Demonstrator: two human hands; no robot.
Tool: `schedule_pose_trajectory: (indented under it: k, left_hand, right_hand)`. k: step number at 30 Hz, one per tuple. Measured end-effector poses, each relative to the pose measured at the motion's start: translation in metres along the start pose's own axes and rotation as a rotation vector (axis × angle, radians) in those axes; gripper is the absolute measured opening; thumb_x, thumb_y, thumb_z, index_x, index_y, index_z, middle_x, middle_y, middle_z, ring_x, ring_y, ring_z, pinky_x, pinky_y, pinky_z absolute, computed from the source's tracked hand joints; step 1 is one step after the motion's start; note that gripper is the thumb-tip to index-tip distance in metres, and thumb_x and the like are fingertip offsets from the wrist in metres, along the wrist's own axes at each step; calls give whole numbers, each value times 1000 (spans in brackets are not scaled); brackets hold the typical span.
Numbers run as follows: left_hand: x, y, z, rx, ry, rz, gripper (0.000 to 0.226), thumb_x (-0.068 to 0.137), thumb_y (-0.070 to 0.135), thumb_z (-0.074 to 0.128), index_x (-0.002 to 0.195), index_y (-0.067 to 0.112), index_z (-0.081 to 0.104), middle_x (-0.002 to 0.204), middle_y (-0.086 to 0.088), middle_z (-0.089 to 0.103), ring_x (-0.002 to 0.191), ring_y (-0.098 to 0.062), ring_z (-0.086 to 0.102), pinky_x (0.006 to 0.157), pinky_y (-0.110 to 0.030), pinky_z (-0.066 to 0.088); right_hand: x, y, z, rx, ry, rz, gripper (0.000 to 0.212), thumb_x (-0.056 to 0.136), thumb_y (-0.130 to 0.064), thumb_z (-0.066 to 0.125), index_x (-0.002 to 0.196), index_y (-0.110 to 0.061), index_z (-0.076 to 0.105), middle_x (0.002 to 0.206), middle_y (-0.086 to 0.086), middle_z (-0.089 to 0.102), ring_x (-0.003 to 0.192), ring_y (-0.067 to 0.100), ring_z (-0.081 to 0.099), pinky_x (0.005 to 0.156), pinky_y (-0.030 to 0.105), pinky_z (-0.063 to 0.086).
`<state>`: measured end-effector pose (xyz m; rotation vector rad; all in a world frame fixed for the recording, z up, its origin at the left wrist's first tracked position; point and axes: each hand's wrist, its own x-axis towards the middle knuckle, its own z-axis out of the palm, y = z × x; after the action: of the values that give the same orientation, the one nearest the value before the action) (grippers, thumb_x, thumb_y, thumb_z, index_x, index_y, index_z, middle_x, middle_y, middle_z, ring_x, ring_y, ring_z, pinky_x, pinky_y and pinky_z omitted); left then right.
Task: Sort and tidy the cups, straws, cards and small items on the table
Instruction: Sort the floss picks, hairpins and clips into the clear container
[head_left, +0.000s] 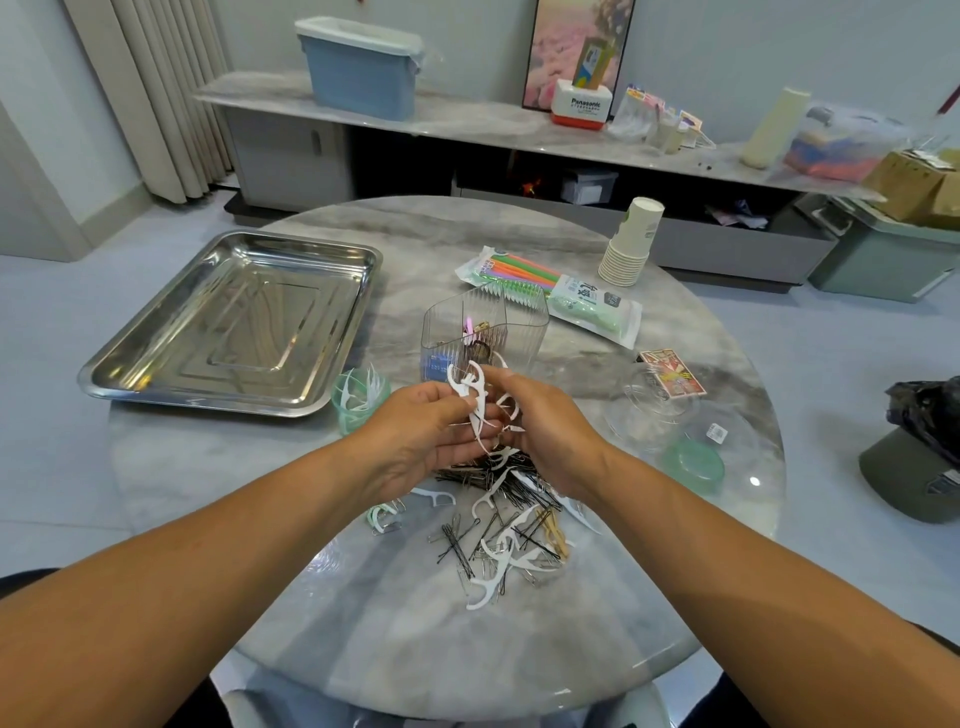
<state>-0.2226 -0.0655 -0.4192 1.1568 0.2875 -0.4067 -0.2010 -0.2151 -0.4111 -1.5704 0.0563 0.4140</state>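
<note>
My left hand (421, 436) and my right hand (545, 431) meet above the round marble table (649, 597). Both pinch a small bunch of white floss picks (475, 392). Below them lies a mixed pile of floss picks, black hairpins and paper clips (506, 519). A small green cup (358, 397) left of my left hand holds several floss picks. Behind the hands stands a clear ribbed container (485, 332) with small items inside. Further back are a pack of coloured straws (550, 291), a stack of paper cups (631, 244) and a deck of cards (672, 371).
A steel tray (234, 322) sits at the table's left. Clear plastic lids (649, 410) and a green lid (693, 465) lie on the right. A low cabinet with a blue bin (358, 70) and boxes runs along the back wall. A black bag (930, 410) is on the floor right.
</note>
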Motion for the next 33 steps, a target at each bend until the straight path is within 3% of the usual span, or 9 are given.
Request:
schedule_pose_trajectory:
  k: [3,7,9,12,17,19,22,28,33]
  left_hand:
    - [1,0,-1,26,7,13,23,102,4,55,125,-1,57,104,-15,77,89,-24,76,70,-34,62]
    - [4,-2,-3,16,53,28,13,100,-1,55,112,5,57,103,-14,77,91,-26,75,80,-40,63]
    - [5,-2,-5,18,76,31,13,100,-3,54,110,5,58,103,-14,77,96,-28,75,80,-41,63]
    - [4,-3,-7,38,84,22,16,100,-3,54,113,4,59,104,-13,77,98,-28,75,75,-38,62]
    - [2,-3,-7,47,59,-5,21,98,-5,56,117,3,62,100,-13,77,93,-25,76,71,-34,62]
    - [1,-1,-7,46,47,-15,24,98,-6,55,119,2,63,100,-13,76,90,-24,75,72,-35,62]
    - [1,2,-5,28,1,-26,28,97,-10,53,121,-1,64,96,-16,72,82,-22,71,80,-37,63]
    - [-1,5,-8,-14,-66,-47,27,99,-8,49,118,-3,67,106,-23,70,91,-26,71,87,-39,61]
    - [-2,4,-9,-48,-72,21,27,99,-4,54,125,-5,63,117,-23,69,99,-25,70,84,-33,62]
  right_hand:
    - [-1,-2,-5,-32,37,-56,25,103,-31,53,114,-22,74,108,5,74,84,15,66,77,32,51]
    - [-1,0,-7,-127,160,-117,18,99,-36,61,101,-30,78,85,-17,73,68,-7,65,57,9,46]
    - [3,0,-8,-141,162,-101,20,99,-35,59,104,-32,79,71,-29,68,61,-13,60,55,7,42]
    - [6,-4,-9,-57,121,-147,20,102,-28,58,111,-25,76,58,-28,60,53,-12,54,55,9,39]
    - [3,-6,-16,-200,160,-478,12,91,-9,74,98,-18,78,88,-1,73,74,10,69,70,26,57]
    - [1,-2,-17,-441,186,-680,13,88,-5,76,96,-15,78,97,4,71,84,16,71,78,30,59]
    - [0,11,-21,-845,99,-1008,13,87,-4,76,99,-7,78,101,5,68,85,17,68,73,33,58]
    - [3,18,-27,-1057,6,-1029,19,90,-12,75,108,-11,77,114,1,68,89,19,70,68,41,60]
    - [-2,15,-20,-813,68,-895,18,90,-6,73,106,-12,80,116,-2,73,103,9,70,89,34,58]
